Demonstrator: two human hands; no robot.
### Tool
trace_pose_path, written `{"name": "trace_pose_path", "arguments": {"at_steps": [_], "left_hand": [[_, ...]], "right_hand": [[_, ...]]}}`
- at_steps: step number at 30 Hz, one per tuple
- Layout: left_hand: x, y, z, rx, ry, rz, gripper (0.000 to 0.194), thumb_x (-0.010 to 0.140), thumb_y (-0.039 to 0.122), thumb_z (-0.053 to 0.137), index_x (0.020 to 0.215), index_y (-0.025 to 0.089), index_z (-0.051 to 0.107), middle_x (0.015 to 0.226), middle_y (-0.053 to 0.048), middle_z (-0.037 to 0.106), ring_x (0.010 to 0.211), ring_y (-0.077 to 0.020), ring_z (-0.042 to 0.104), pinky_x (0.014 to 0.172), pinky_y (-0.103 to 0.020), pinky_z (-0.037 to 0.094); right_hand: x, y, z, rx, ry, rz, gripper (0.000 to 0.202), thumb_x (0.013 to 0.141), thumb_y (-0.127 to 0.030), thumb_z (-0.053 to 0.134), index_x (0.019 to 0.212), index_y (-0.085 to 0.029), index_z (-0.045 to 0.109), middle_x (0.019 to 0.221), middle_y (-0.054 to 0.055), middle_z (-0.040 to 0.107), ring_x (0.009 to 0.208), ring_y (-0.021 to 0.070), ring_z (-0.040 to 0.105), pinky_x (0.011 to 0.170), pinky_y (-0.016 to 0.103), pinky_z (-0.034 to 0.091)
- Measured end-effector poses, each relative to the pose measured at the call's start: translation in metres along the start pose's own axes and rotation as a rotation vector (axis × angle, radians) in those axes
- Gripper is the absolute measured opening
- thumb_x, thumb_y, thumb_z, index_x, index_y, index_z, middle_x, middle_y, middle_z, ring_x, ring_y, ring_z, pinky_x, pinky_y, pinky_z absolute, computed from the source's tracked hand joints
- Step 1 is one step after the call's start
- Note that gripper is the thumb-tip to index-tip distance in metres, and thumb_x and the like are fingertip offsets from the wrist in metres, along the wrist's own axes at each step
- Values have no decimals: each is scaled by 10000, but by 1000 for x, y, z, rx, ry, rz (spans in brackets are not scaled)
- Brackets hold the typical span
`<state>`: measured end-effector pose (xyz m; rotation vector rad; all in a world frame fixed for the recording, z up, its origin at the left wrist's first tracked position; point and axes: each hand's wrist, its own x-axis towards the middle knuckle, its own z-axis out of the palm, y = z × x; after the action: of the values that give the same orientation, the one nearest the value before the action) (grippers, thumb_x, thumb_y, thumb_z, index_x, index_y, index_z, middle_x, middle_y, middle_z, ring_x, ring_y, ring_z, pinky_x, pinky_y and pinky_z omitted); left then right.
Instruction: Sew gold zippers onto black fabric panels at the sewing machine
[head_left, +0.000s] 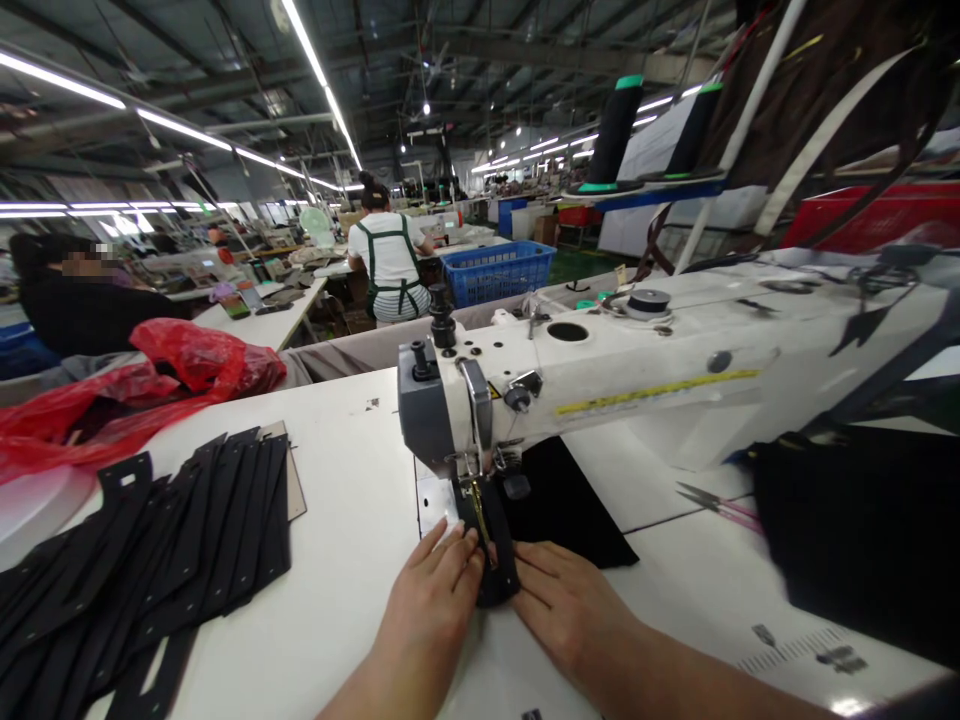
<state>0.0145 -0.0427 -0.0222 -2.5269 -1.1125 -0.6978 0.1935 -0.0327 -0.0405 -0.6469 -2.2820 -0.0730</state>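
A black strip (504, 582) lies on the white worktop (337, 480) under the needle area of your sewing machine (429, 415), with a narrow gold-coloured line, perhaps zip teeth, along its middle. Your left hand (435, 605) rests palm down at the strip's left side, fingers almost flat and near one another, their tips at its edge. Your right hand (574, 605) is at its right side, fingers flat and pressed together, the foremost touching the edge. Neither hand is seen pinching; your right thumb is hidden.

The likeliest trouble is a crooked stitch line, if one hand pushes harder than the other and the strip swings. Fingertips sliding too far forward could meet the needle. The flat black panel (574, 510), just right of the strip, could catch or drag if it is joined beneath; that join cannot be seen.

The strip's long axis runs from the worktop's near edge towards its far edge, leaning slightly left as it goes away. Its rounded end points towards you; its other end disappears beneath the machine's head.

Loosely fanned black pieces (225, 520) cover the worktop's left side. Small snips (718, 505) lie towards the right, beside dark cloth (847, 540).
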Motion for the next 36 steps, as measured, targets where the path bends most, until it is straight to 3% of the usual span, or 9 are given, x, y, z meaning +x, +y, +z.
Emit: {"name": "trace_pose_path", "arguments": {"at_steps": [8, 15, 18, 23, 28, 32, 36], "left_hand": [[0, -15, 21, -29, 56, -15, 240, 901, 95, 385, 927, 152, 617, 1006, -70, 660, 997, -196, 611, 943, -413, 482], [9, -29, 18, -23, 2, -10, 259, 870, 78, 420, 1028, 187, 593, 1030, -62, 638, 1036, -199, 589, 944, -379, 482], [12, -34, 22, -33, 41, -17, 272, 863, 78, 410, 1031, 192, 591, 994, -74, 634, 1009, -211, 595, 895, -375, 511], [15, -39, 32, -85, 32, -72, 222, 874, 106, 400, 978, 170, 586, 928, -88, 609, 872, -210, 606, 754, -344, 551], [19, -40, 20, -92, 6, -60, 241, 901, 117, 344, 958, 142, 577, 862, -84, 611, 800, -187, 610, 690, -299, 557], [17, -35, 6, -13, 32, 11, 277, 921, 113, 313, 1021, 131, 570, 968, -84, 645, 915, -184, 617, 811, -306, 541], [14, -30, 4, 34, 21, 60, 303, 943, 122, 291, 986, 123, 590, 932, -73, 663, 932, -175, 623, 876, -331, 515]], "right_hand": [[12, 13, 3, 27, -39, 32, 314, 935, -123, 340, 846, -136, 641, 856, 69, 663, 841, 194, 581, 710, 305, 496], [18, 25, 10, 16, -161, 35, 226, 885, -65, 425, 802, -146, 619, 819, 60, 651, 812, 178, 577, 761, 304, 483], [22, 29, 12, -4, -194, 53, 221, 873, -52, 437, 783, -162, 607, 787, 54, 641, 794, 168, 579, 753, 295, 475], [30, 33, 14, 11, -142, 65, 243, 880, -55, 399, 783, -153, 600, 784, 61, 635, 793, 180, 573, 719, 302, 474], [35, 34, 11, 57, -22, 69, 315, 907, -59, 334, 772, -150, 604, 786, 55, 638, 795, 178, 573, 699, 287, 484], [34, 25, 2, 24, 15, 76, 306, 919, -92, 328, 845, -129, 623, 866, 80, 638, 842, 189, 566, 766, 288, 497], [27, 20, 0, 8, -10, 142, 287, 888, -86, 351, 871, -126, 635, 921, 108, 625, 864, 224, 557, 759, 334, 516]]}}
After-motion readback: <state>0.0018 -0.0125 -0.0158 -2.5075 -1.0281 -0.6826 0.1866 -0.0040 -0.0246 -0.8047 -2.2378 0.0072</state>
